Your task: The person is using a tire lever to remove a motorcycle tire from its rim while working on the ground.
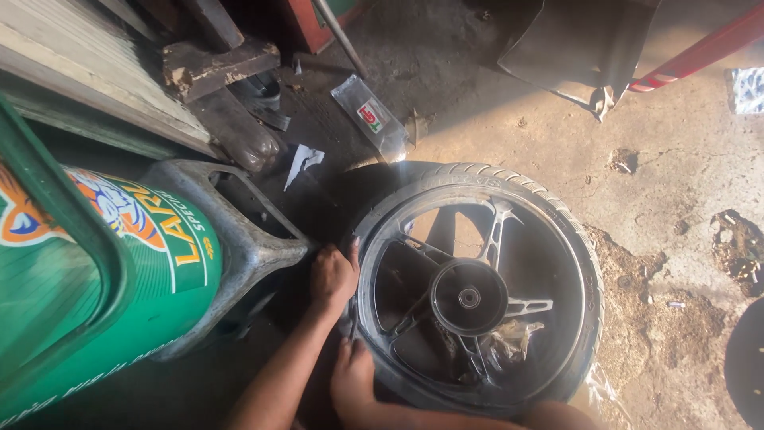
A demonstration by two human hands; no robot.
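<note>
Both hands press flat on the dark edge of the tire (pixel 573 263): left hand (pixel 333 277) higher, right hand (pixel 352 381) lower, maybe gripping. Next, push harder along the wheel (pixel 469 296).

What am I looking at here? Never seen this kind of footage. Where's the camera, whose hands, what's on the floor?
There is one picture, from a camera worn on a person's head, looking down at their own bare hands. No robot is involved.

A motorcycle wheel, black tyre on a dark spoked rim, lies flat on a dirty concrete floor. Both hands press on the tyre's left edge: the left hand higher up, the right hand lower, near the bottom of the frame. Neither holds a tool; both simply rest on the rubber.

To the left stands a green container with a printed picture. Around lie wooden blocks, a clear plastic packet and scraps of paper.
</note>
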